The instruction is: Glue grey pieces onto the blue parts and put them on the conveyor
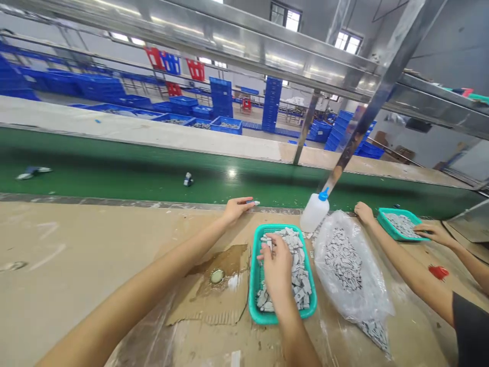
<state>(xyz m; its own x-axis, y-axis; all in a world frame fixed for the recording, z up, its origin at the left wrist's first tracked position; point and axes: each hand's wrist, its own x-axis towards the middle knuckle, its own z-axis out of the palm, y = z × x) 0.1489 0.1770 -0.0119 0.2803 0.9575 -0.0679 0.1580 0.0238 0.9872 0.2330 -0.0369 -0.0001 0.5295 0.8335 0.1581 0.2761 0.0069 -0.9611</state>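
Note:
My left hand (236, 208) reaches to the far edge of the bench beside the green conveyor belt (133, 176) and pinches a small grey part (254, 203). My right hand (275, 265) rests inside a teal basket (256, 306) filled with several small grey plastic parts (300, 280), fingers curled into the pile. Whether it grips a part I cannot tell. A wet piece of cardboard (214, 285) with a small round sponge (217, 276) lies just left of the basket.
A white squeeze bottle with a blue cap (314, 211) stands behind the basket. A clear bag of grey parts (346, 265) lies to the right. A co-worker's hands (431, 232) work at a second teal basket (401, 224). Small parts (187, 179) ride the belt. A red object (438, 271) lies at right.

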